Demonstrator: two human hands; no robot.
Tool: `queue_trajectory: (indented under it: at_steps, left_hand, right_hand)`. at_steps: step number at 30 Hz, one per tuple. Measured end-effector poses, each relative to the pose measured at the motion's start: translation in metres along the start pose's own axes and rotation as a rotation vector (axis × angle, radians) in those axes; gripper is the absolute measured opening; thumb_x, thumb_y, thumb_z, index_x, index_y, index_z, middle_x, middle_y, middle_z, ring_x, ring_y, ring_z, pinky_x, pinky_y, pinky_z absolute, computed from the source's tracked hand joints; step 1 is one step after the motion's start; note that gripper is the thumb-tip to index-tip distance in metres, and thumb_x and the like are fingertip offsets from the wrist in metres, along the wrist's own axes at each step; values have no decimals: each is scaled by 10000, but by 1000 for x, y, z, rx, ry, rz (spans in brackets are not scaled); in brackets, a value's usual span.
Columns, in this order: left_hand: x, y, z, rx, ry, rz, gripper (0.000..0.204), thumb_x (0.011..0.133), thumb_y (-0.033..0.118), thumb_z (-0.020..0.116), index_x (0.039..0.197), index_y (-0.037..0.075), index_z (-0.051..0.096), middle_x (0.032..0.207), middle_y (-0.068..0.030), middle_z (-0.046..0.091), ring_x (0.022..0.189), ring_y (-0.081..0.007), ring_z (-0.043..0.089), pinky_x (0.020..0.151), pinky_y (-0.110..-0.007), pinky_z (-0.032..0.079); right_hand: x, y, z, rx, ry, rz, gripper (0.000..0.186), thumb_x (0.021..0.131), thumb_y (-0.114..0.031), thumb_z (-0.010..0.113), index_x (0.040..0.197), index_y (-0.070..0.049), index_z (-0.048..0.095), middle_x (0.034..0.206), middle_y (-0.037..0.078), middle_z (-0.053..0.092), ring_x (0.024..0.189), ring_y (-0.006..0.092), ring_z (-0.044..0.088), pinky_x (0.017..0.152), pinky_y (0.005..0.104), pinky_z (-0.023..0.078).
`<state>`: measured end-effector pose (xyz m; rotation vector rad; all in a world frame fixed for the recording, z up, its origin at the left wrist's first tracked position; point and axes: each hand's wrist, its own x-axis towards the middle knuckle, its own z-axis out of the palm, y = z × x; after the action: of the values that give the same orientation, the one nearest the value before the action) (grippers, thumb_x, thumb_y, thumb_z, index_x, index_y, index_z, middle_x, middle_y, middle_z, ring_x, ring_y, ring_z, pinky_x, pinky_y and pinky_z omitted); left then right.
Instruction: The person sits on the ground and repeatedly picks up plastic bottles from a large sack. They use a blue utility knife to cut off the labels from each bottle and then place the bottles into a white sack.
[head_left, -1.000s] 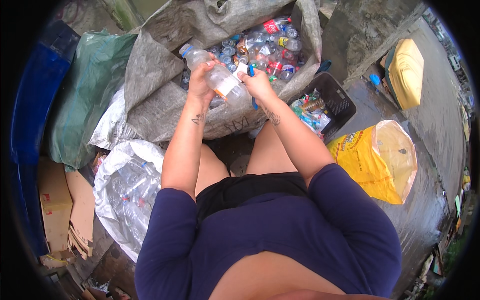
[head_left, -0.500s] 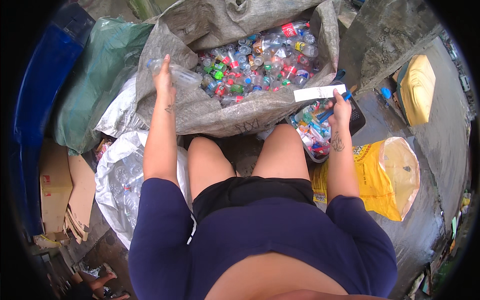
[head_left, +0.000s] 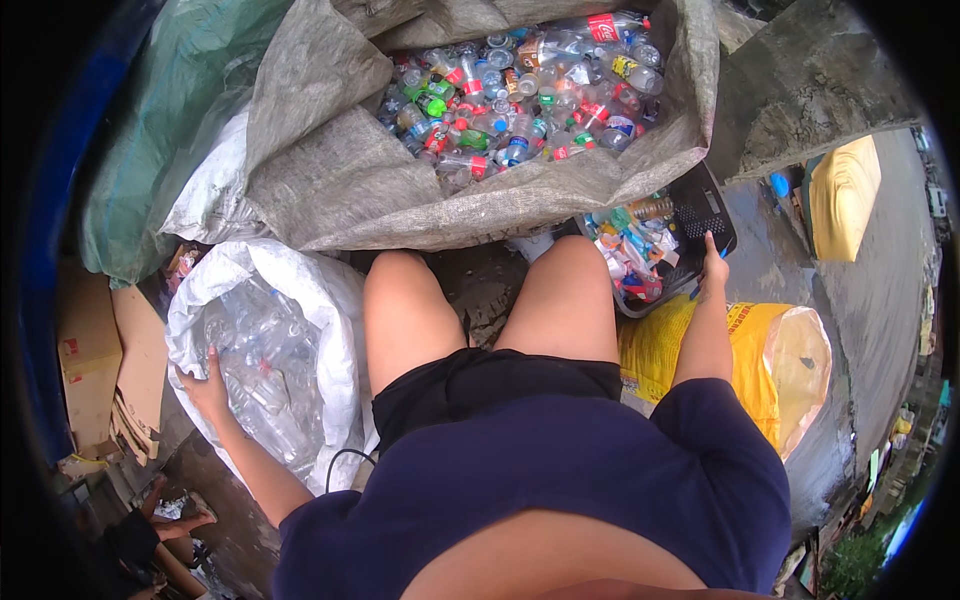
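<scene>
My left hand (head_left: 208, 388) is at the outer side of a white woven sack (head_left: 345, 300), its fingers spread and holding nothing. Inside that sack lie clear plastic bottles (head_left: 270, 385) without labels. On the right, my right hand (head_left: 714, 262) is beside a black plastic basket (head_left: 712, 205) filled with torn labels and wrappers (head_left: 632, 262). A slim blue tool (head_left: 694, 294) shows at its palm; most of it is hidden, and the fingers look closed round it. In front of my knees a large grey woven sack (head_left: 430, 215) gapes over many mixed labelled bottles (head_left: 520, 110).
A yellow sack (head_left: 745, 345) lies on its side to my right, near a folded yellow bundle (head_left: 845, 200). At left are a green sack (head_left: 150, 170) and flattened cardboard (head_left: 88, 350). Another person's leg (head_left: 185, 520) shows at lower left.
My left hand has moved from over the grey sack down to the white sack, and the clear bottle has left it. My right hand has lowered, and the white label strip is gone from it.
</scene>
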<state>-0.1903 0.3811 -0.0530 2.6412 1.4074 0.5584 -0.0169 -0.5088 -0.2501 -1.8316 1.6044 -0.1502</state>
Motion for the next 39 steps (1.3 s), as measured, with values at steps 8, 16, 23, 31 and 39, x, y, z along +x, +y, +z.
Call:
queue_trajectory:
  at_steps: [8, 16, 23, 31, 39]
  left_hand:
    - [0, 70, 29, 22, 99, 360, 641, 797, 438, 627, 1287, 64, 448, 1255, -179, 498, 1159, -336, 458, 990, -428, 324]
    - [17, 49, 67, -67, -155, 37, 296, 870, 260, 583, 1090, 68, 630, 967, -136, 655, 844, -225, 631, 765, -347, 471]
    - [32, 40, 65, 137, -113, -11, 345, 830, 216, 636, 1154, 102, 600, 887, -115, 673, 777, -239, 632, 820, -369, 448]
    - [49, 87, 87, 459, -84, 271, 540, 843, 368, 595, 1322, 169, 444, 1323, -67, 467, 1279, -260, 367, 1036, -630, 87]
    - [39, 246, 109, -344, -216, 640, 648, 750, 46, 550, 1358, 205, 394, 1464, -96, 256, 1372, -326, 153, 1054, -589, 83]
  right_hand:
    - [-227, -256, -18, -62, -131, -1284, 393, 735, -294, 729, 1018, -38, 634, 663, 52, 612, 592, 130, 568, 585, 282, 455]
    - [-283, -282, 301, -1035, -834, -1513, 362, 705, -360, 697, 909, -70, 624, 904, 156, 646, 872, 329, 616, 760, 425, 483]
    - [-321, -234, 502, -1036, -688, -1649, 446, 724, -340, 689, 1091, -125, 555, 1003, 120, 627, 915, 303, 616, 745, 425, 504]
    - [-294, -273, 482, -681, -795, -1594, 364, 761, -283, 673, 1069, -107, 590, 836, 110, 650, 734, 268, 631, 644, 381, 486]
    - [-340, -375, 235, -154, -1559, -1001, 407, 776, -148, 680, 1146, -90, 520, 610, -63, 411, 492, 37, 322, 453, 208, 247]
